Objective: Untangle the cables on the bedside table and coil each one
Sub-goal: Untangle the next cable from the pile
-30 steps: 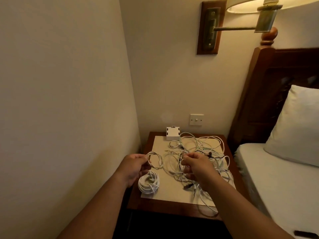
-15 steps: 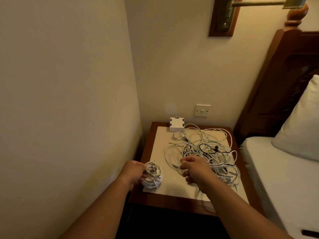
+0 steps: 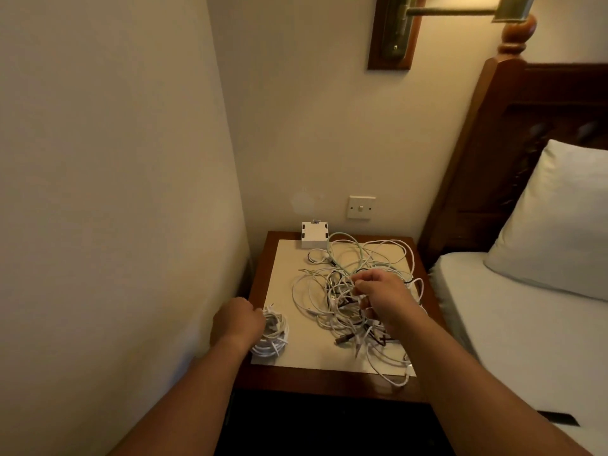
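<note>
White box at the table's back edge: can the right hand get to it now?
Probably yes. The box sits just beyond the tangle under the right hand, with only flat loose cables between. The fingers seem to pinch cables, so they'd have to let go first.

left grip holds the coiled cable, right grip pinches the tangle.

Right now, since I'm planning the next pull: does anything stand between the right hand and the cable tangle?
Nothing visible does: the right hand grips strands in the cable tangle; the left hand holds the coiled cable.
</note>
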